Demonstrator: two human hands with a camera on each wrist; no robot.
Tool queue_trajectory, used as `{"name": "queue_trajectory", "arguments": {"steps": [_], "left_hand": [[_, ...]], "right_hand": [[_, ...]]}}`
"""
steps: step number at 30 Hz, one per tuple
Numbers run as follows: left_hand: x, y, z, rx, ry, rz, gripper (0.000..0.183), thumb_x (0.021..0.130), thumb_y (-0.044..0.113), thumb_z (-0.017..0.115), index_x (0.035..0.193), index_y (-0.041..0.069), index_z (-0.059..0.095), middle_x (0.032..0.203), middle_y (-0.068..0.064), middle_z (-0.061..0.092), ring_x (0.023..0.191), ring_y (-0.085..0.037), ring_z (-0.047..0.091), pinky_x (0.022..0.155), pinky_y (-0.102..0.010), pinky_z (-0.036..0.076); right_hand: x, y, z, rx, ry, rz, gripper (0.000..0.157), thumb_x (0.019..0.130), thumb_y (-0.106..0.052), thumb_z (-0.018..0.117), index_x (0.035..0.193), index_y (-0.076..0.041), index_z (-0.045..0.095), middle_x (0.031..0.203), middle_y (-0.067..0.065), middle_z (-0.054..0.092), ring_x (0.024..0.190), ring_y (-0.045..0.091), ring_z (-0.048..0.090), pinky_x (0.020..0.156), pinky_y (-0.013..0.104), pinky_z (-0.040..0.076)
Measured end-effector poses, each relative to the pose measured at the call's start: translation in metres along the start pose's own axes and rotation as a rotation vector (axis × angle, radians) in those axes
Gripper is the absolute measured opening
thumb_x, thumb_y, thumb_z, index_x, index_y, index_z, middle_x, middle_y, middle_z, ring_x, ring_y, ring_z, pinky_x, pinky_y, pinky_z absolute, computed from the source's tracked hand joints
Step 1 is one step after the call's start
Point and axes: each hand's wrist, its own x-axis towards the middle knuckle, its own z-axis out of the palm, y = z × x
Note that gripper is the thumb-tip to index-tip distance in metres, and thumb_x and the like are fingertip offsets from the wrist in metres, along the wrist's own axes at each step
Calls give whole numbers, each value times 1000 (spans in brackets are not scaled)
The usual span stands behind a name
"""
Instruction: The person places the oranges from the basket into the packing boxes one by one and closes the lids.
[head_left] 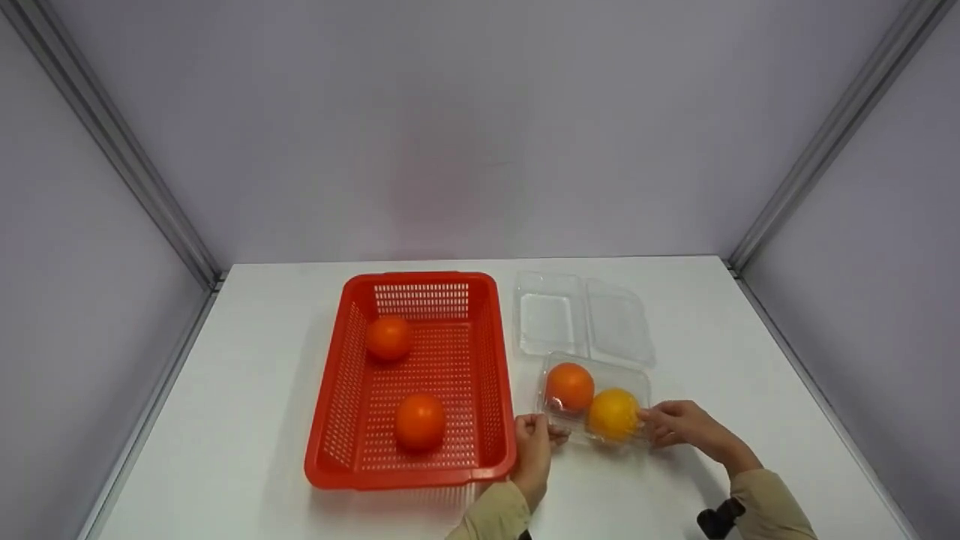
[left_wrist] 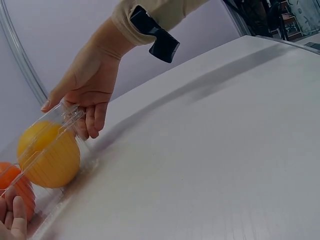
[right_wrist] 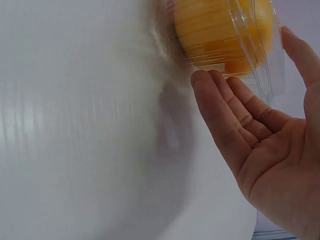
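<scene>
A closed clear plastic clamshell box [head_left: 596, 367] stands on the white table, right of the red basket. Inside it lie an orange [head_left: 569, 387] on the left and a yellower orange [head_left: 614, 414] on the right. My right hand [head_left: 679, 427] pinches the box's right end, thumb at the top rim and fingers along the side wall; the right wrist view shows its fingertips [right_wrist: 201, 77] against the plastic. At the near left corner is my left hand [head_left: 534, 454], its loosely extended fingers [left_wrist: 19, 212] beside the box wall in the left wrist view.
The red basket [head_left: 411, 480] on the left holds two oranges, one farther back [head_left: 388, 338] and one nearer [head_left: 420, 422]. Behind the closed box lies another clear clamshell [head_left: 585, 319], opened flat. Pale walls [head_left: 480, 150] enclose the table at back and sides.
</scene>
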Motion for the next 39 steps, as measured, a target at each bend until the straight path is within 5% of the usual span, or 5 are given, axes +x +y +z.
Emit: {"name": "queue_trajectory", "arguments": {"steps": [17,26,39], "left_hand": [[-2,2,-3,8,-47,-48,15,95,14,44,98,-1,49,87,-18,69,76,-16,71,78,-34,61],[0,2,-3,59,-113,-88,17,98,15,41,99,0,49,83,-13,69,73,-13,70,74,-32,61],[3,-3,-5,5,-158,-29,14,97,13,41,87,5,46,69,-4,61,67,-13,70,69,-34,61]], "right_hand": [[-5,9,-4,131,-243,-81,35,99,-18,50,110,15,58,92,-2,71,85,11,68,78,28,60],[-2,8,-3,196,-194,-36,31,100,-20,47,106,7,62,88,-3,68,80,9,65,74,26,59],[0,0,-2,144,-142,76,24,97,-21,50,95,-2,64,76,-7,66,65,5,61,65,22,56]]}}
